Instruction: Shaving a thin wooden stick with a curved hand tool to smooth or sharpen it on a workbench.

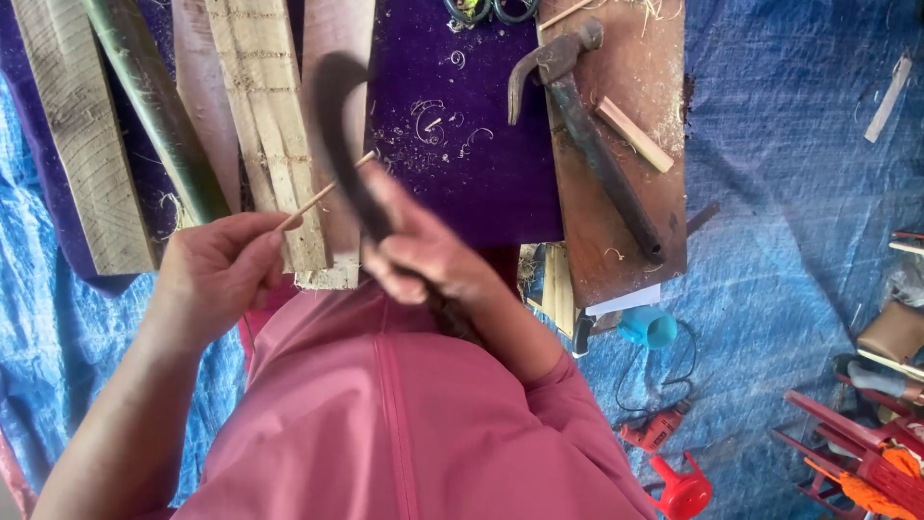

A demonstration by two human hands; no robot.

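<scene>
My left hand [217, 270] pinches a thin wooden stick [322, 193] that points up and to the right. My right hand [423, 250] grips the handle of a dark curved knife [337, 125]; its blade arcs upward and crosses the stick near the stick's far end. Both hands are over my lap, above pink clothing [385, 414]. Behind the hands lie pale wooden planks [269, 116] and a green bamboo pole [154, 106] on a purple cloth [462, 144] strewn with curled shavings.
A claw hammer [577, 116] and a small wood piece [633, 135] lie on a brown board [664, 58] at upper right. A blue tarp [789, 193] covers the ground. A red drill [654, 429], a blue cup [647, 327] and red objects [857, 462] lie at lower right.
</scene>
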